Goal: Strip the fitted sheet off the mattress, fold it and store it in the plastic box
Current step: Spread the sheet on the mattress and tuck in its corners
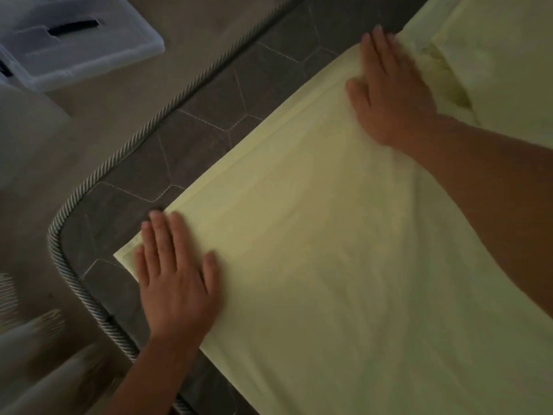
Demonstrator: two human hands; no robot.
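A grey floor [98, 94] and blurred striped fabric [18, 298] at the left edge.

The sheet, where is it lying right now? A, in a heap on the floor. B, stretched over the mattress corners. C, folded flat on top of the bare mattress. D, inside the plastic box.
C: the sheet lies flat with straight folded edges on the mattress, whose grey quilted top and corded edge are bare; the left hand and right hand press on it, palms down.
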